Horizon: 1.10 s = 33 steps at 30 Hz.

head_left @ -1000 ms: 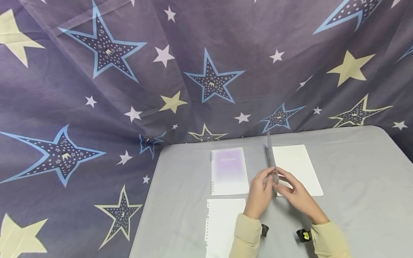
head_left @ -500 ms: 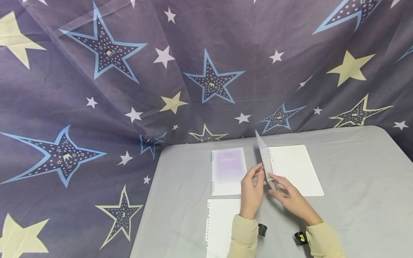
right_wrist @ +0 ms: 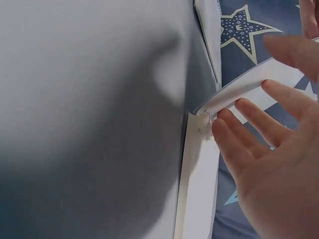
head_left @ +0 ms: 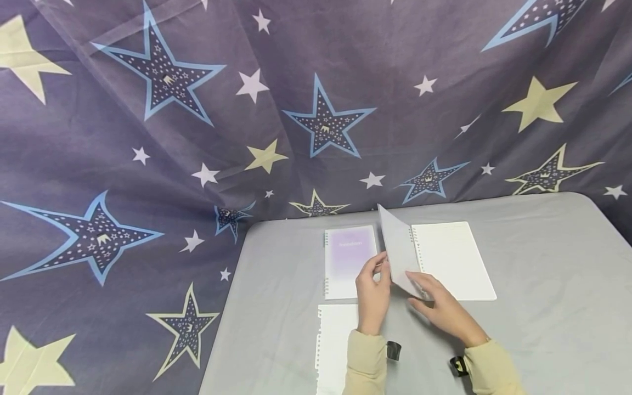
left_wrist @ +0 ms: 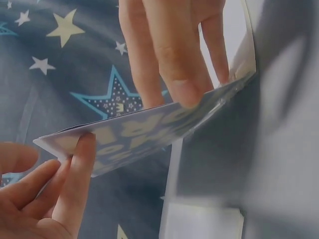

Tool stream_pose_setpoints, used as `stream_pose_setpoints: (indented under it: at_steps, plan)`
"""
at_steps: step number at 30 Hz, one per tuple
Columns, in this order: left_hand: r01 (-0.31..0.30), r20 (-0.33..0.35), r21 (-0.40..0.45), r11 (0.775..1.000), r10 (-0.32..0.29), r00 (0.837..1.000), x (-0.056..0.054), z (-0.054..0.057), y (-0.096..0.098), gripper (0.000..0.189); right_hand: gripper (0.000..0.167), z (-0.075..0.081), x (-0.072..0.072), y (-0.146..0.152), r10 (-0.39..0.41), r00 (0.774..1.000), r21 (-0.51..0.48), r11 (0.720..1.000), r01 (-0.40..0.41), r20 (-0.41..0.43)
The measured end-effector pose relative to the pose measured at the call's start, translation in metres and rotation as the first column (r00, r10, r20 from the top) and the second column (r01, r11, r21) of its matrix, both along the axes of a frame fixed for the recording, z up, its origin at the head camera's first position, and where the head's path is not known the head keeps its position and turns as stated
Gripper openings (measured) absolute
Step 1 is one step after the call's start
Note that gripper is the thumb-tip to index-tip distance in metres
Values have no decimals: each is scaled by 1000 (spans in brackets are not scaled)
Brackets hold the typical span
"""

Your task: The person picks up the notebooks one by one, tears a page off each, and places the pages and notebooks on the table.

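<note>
A spiral-bound notebook lies spread on the table, its white right-hand page [head_left: 451,260] flat. Its cover [head_left: 399,249] stands tilted up to the left of the ring binding, pale inner face turned right. Beside the cover's outer left face is my left hand [head_left: 373,296]; in the left wrist view, a finger [left_wrist: 82,154] touches that face, which bears large pale letters. My right hand [head_left: 444,307] has its fingers extended against the inner face, low near the rings. In the right wrist view its fingertips touch the cover [right_wrist: 259,89] by the binding.
A purple-and-white spiral notebook [head_left: 349,263] lies shut just left of the raised cover. Below it is a loose sheet [head_left: 336,340] with torn ring holes, partly hidden by the left sleeve [head_left: 366,362]. A star-print cloth [head_left: 316,66] hangs behind the grey table [head_left: 553,285].
The cover has swung from nearly upright over to the left, exposing the ring binding. My left hand has moved left with it, while my right hand has shifted slightly left and down.
</note>
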State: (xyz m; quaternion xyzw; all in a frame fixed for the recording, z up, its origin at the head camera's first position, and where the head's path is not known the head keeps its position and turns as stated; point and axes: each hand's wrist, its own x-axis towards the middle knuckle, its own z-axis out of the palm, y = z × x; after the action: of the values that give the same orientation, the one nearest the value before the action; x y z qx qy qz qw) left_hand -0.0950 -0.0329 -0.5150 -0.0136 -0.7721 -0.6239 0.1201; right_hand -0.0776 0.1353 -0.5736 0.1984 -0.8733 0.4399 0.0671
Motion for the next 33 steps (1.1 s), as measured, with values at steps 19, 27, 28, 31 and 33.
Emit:
stream_pose_setpoints:
  at_steps: [19,27,28,31,33]
  plan:
    - [-103,66,-196,975,118,991,-5,-15,-21,27,62,-5,5,-8,-7,1000,152,988,6,6]
    - [-111,123,-293,949,153,981,-6,-23,-27,29,67,-8,5,-7,15,1000,207,978,-15,3]
    - [-113,129,-311,944,159,979,-6,-25,-27,29,67,-8,6,-7,16,1000,218,976,-17,9]
    - [-122,146,-376,919,189,971,-5,-30,-29,31,68,-9,6,-8,16,1000,249,968,-19,14]
    - [-130,142,-425,896,208,968,-5,-33,-30,32,68,-10,6,-10,13,1000,276,961,-15,8]
